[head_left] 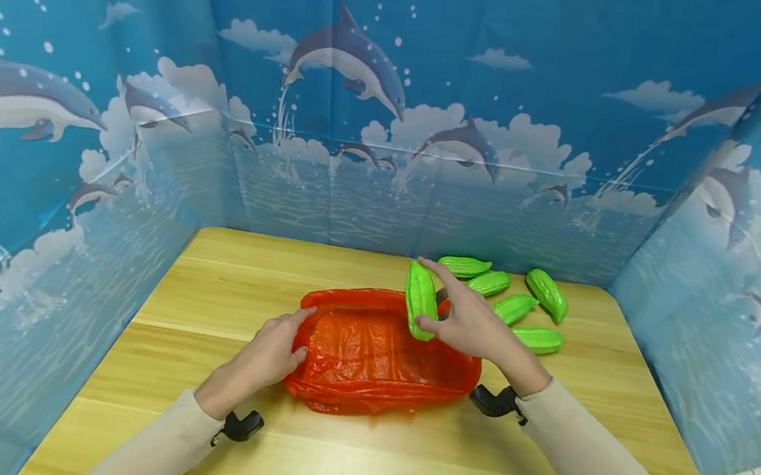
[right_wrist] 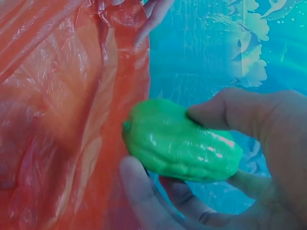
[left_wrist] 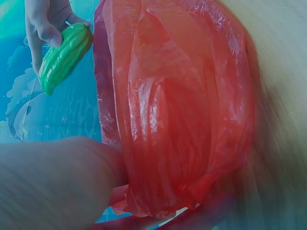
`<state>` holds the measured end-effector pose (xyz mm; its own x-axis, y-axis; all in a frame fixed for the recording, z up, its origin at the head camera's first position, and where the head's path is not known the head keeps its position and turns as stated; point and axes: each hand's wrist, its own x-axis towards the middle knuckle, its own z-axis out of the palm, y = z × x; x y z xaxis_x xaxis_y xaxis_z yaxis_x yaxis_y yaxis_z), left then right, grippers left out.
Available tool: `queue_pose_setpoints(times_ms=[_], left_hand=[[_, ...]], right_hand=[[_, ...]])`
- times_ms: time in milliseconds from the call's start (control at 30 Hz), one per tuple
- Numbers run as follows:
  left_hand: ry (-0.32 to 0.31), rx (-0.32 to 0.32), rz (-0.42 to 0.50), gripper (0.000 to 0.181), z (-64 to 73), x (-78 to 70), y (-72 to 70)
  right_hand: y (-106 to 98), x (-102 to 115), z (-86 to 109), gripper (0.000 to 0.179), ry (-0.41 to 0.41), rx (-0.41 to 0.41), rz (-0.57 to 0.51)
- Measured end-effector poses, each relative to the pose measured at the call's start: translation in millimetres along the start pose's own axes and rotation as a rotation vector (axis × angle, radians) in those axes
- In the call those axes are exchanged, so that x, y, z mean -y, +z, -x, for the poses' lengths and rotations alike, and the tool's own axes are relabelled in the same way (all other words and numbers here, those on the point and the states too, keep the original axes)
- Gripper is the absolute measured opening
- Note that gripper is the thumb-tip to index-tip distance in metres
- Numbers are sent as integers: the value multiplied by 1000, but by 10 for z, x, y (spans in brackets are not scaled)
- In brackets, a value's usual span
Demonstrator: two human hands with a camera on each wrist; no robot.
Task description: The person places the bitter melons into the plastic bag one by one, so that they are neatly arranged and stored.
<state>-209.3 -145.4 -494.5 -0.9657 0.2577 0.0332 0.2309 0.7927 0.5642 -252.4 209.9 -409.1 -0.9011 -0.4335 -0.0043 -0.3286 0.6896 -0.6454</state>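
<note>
A red plastic bag (head_left: pixel 366 351) lies spread on the wooden table, its mouth open upward. My left hand (head_left: pixel 269 348) grips the bag's left rim, thumb on one side and fingers on the other; in the left wrist view the thin film bunches there. My right hand (head_left: pixel 473 322) holds a bright green, ridged bitter melon (right_wrist: pixel 180 141) between thumb and fingers, over the bag's right rear rim. In the left wrist view this bitter melon (left_wrist: pixel 65 57) shows raised beside the bag's edge.
Several more bitter melons lie at the back right of the table, among them one bitter melon (head_left: pixel 547 294) farthest right and another bitter melon (head_left: pixel 539 339) nearest the front. A blue dolphin-print curtain (head_left: pixel 386 191) closes off the table's back and sides.
</note>
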Motion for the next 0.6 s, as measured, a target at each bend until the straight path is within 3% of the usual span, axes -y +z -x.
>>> queue_pose_setpoints(times_ms=[167,600], left_hand=[[10,4,2,74,4,7,-12],[5,27,26,76,11,20,-39]], right_hand=[[57,61,-105,100,23,77,-38],[204,188,-383,87,115,327,-286]])
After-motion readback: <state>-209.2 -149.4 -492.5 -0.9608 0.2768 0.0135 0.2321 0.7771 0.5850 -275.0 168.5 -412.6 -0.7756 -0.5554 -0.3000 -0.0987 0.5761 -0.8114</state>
